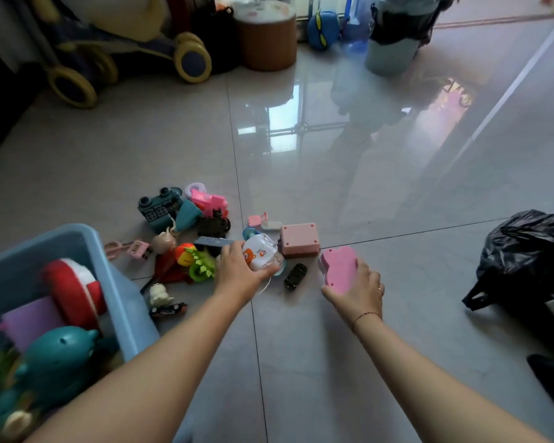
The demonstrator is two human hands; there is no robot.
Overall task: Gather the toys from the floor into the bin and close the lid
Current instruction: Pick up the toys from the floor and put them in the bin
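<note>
Glossy grey floor tiles (333, 346) carry a loose heap of small toys, and a person's two bare arms reach out over it. The left hand (237, 270) is curled over a white pouch printed with an orange bear (261, 254), fingers round its far side and thumb along the near one. The pouch sits at the right end of the heap, and whether it has left the floor I cannot tell. The right hand (360, 289) grips a pink lobed toy (338, 266) by its near end, so the toy's long axis runs away from the person and slightly left. A black toy car (295, 275) lies untouched between the two hands, and a pink box (299, 239) sits just beyond the pouch. Left of the left hand are a green dinosaur toy (202, 265) and, farther out, a teal house-shaped toy (159, 209). The blue bin (131, 314) stands open on the near left of the floor, already holding several toys, and no lid is in view. From both hands the bin lies leftward and back toward the person. The left hand is much the nearer and needs only a short swing over the bin's right wall. The right hand would have to cross the heap and the left arm, so the pouch looks likely to go in first.
</note>
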